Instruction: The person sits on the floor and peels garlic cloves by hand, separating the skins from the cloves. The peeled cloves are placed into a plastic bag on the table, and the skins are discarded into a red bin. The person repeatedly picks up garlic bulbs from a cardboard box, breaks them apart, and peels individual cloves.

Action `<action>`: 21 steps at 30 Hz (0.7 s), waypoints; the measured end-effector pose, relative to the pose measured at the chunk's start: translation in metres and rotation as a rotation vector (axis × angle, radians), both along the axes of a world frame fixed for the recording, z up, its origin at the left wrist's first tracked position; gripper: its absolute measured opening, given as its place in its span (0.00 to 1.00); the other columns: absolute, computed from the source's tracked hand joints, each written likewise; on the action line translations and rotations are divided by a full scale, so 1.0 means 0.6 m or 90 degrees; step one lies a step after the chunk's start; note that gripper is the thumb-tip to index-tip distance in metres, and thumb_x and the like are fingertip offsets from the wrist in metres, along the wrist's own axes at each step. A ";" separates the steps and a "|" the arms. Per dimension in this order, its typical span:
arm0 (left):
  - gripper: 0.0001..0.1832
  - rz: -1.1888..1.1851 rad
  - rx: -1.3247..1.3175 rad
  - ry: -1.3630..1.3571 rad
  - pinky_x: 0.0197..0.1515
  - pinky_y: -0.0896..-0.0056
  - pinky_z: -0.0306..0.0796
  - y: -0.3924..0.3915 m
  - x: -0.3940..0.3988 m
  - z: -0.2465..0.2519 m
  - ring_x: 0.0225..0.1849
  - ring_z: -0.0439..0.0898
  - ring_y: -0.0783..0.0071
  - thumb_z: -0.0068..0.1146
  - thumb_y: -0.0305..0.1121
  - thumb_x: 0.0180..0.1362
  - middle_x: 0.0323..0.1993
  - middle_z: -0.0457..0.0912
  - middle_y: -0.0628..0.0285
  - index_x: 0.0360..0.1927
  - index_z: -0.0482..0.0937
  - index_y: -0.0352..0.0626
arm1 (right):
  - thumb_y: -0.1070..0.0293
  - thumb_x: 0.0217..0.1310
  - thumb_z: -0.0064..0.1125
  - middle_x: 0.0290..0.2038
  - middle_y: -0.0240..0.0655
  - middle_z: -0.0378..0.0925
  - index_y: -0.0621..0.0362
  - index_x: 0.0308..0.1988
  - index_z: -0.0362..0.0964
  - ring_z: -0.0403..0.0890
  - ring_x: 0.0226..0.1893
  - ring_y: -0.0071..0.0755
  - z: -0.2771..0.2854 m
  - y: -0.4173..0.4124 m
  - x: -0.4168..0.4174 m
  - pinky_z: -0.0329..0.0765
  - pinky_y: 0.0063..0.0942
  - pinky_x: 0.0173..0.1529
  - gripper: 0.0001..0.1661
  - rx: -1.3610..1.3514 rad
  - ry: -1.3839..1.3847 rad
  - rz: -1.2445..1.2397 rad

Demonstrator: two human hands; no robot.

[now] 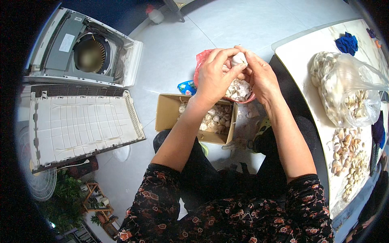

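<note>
Both my hands meet around one white garlic bulb (pixel 239 59). My left hand (pixel 217 71) grips its left and lower side with thumb and fingers, while my right hand (pixel 259 74) has thumb and fingers against its right side. Under the hands, a red plastic bag (pixel 201 62) holds garlic skins (pixel 238 90). A cardboard box (pixel 166 112) with several whole garlic bulbs (pixel 214 119) stands between my legs, partly hidden by my left forearm. On the table to the right lie loose garlic cloves (pixel 346 152), beside a clear plastic bag (pixel 340 88) of cloves.
The pale table (pixel 299 57) curves along my right, with a blue cloth (pixel 347 44) on it. At left are an opened appliance housing (pixel 91 48) with a round fan, a white plastic panel (pixel 85 121), a standing fan (pixel 39 179) and plants (pixel 63 197). A blue packet (pixel 186 87) lies beside the box.
</note>
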State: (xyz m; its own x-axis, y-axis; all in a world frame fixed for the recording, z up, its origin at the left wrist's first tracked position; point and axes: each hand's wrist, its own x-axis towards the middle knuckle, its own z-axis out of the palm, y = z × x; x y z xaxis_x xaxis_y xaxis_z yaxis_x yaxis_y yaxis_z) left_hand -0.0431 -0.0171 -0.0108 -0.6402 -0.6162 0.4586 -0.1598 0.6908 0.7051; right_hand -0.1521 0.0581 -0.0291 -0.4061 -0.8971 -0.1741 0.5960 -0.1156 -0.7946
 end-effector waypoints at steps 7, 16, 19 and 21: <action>0.13 -0.182 0.444 0.155 0.43 0.78 0.72 -0.019 0.010 -0.005 0.39 0.75 0.78 0.56 0.19 0.50 0.37 0.77 0.60 0.41 0.73 0.31 | 0.61 0.65 0.42 0.34 0.36 0.74 0.64 0.49 0.66 0.76 0.25 0.20 0.001 0.005 -0.013 0.78 0.14 0.30 0.20 -0.047 -0.134 0.031; 0.10 -0.021 0.048 -0.042 0.38 0.77 0.72 -0.017 0.003 -0.010 0.34 0.78 0.76 0.52 0.20 0.47 0.31 0.78 0.61 0.35 0.74 0.39 | 0.64 0.62 0.44 0.34 0.36 0.74 0.65 0.46 0.67 0.76 0.27 0.21 -0.005 0.006 -0.011 0.77 0.14 0.33 0.18 -0.020 -0.130 0.039; 0.09 -0.013 -0.003 -0.039 0.37 0.75 0.72 -0.014 0.001 -0.013 0.33 0.79 0.73 0.52 0.20 0.47 0.30 0.78 0.61 0.34 0.73 0.40 | 0.67 0.61 0.44 0.33 0.33 0.75 0.63 0.44 0.70 0.75 0.26 0.19 -0.003 0.006 -0.009 0.76 0.13 0.30 0.15 0.001 -0.140 0.020; 0.09 -0.017 -0.041 -0.030 0.35 0.74 0.72 -0.015 0.001 -0.014 0.33 0.79 0.71 0.52 0.20 0.47 0.30 0.78 0.60 0.34 0.73 0.40 | 0.68 0.61 0.44 0.33 0.33 0.75 0.63 0.44 0.70 0.75 0.26 0.19 -0.002 0.007 -0.010 0.76 0.13 0.30 0.15 0.000 -0.150 0.027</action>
